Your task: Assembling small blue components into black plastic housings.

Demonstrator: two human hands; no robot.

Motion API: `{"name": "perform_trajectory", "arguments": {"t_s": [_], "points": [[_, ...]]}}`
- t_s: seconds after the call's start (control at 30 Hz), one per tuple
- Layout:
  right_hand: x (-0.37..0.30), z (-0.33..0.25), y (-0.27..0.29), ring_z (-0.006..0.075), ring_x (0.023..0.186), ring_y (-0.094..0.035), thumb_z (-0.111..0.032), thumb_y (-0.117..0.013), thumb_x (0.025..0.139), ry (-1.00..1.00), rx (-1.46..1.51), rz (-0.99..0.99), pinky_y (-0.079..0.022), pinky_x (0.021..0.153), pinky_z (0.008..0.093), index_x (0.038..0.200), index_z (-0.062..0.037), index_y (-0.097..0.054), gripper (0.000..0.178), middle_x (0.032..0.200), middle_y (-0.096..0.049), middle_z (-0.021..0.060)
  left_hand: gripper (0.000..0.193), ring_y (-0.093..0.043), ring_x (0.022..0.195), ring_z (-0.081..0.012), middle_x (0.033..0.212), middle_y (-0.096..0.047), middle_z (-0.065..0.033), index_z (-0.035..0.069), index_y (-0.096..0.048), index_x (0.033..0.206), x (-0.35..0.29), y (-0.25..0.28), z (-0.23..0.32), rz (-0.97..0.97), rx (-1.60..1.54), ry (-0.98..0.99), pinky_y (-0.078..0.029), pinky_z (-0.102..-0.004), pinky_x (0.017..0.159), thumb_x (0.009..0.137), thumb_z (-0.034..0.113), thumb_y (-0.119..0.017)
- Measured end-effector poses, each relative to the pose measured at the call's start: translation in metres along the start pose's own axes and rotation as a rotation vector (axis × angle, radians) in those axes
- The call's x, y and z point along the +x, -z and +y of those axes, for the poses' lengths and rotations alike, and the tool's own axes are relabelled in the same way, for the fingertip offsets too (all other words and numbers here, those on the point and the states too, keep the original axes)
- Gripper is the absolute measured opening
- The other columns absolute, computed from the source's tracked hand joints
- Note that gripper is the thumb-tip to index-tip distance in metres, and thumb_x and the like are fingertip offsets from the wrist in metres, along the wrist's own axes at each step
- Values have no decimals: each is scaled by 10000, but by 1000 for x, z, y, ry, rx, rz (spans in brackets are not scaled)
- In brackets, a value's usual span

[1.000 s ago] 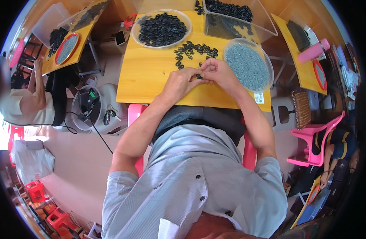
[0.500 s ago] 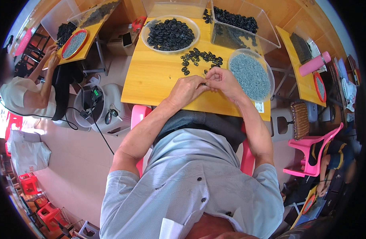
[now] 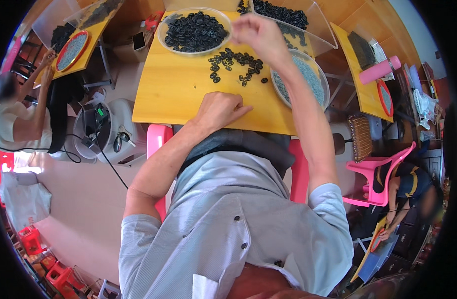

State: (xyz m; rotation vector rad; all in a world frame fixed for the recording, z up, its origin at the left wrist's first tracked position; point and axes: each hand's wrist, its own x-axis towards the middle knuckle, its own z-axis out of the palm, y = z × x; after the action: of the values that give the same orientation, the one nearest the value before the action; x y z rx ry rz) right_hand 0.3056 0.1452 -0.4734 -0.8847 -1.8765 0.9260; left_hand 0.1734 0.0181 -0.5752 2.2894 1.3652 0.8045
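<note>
My left hand (image 3: 220,108) rests near the front edge of the yellow table (image 3: 164,94). Its fingers are curled under and its thumb points right; whatever they may hold is hidden. Further away, my right hand (image 3: 257,39) is raised beside the right rim of a round clear bowl (image 3: 161,42). Motion smears its fingers, and I make out nothing in them. Small black oval plastic pieces (image 3: 196,31) fill that bowl, and similar loose pieces (image 3: 233,62) lie scattered between my hands. Under my right forearm, a second round tub (image 3: 326,84) holds many small silvery-grey metal parts (image 3: 308,74).
A clear rectangular bin (image 3: 315,32) with more black pieces stands at the back right. Another yellow table (image 3: 355,87) on the right carries a pink bottle (image 3: 380,70). At left, a person (image 3: 22,114) works beside a red-rimmed tray (image 3: 71,50). Cables run from a bucket (image 3: 84,134).
My hands have parted from a pinch together. The right has reached forward to the bowl; the left has stayed near the table edge. The whole view has shifted slightly.
</note>
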Motion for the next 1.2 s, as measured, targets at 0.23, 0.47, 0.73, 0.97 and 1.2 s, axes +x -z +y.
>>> {"name": "perform_trajectory", "arguments": {"t_s": [0.23,0.47,0.73,0.97,1.2], "points": [[-42,2,7,282,764,-692,-87,-634,828,-31,-673,-235,-530,700,347,913,15,-700,148,829,-693,166,316,-646,659,-360,679,-654,-150,69,-655,747,1,-8,-9,-9,-28,-68,-507,-456,602,863,363,-667],[-78,27,1,357,814,-676,-62,-638,796,-103,-777,-307,-524,748,417,934,20,-694,170,861,-694,195,308,-644,656,-350,689,-658,-132,77,-650,759,0,-8,-8,-30,-16,-56,-496,-451,598,880,360,-659],[-84,42,-6,399,960,-647,-48,-619,803,-133,-703,-260,-507,842,469,932,38,-684,168,966,-683,235,291,-632,625,-347,662,-644,-129,63,-658,782,2,-5,-6,-13,-48,-90,-493,-426,582,878,336,-683],[-91,61,-6,379,847,-664,-99,-604,843,-9,-775,-230,-525,778,449,935,35,-686,182,886,-684,214,164,-606,582,-180,685,-650,-106,17,-695,906,11,-4,-13,197,-281,143,-496,-308,590,877,177,-712],[-99,56,-13,411,776,-668,-127,-563,878,100,-715,-43,-539,704,479,861,48,-657,200,841,-671,235,190,-656,712,-125,862,-709,-93,-5,-674,1054,17,-10,-25,310,-570,292,-516,-266,652,884,78,-693]]}}
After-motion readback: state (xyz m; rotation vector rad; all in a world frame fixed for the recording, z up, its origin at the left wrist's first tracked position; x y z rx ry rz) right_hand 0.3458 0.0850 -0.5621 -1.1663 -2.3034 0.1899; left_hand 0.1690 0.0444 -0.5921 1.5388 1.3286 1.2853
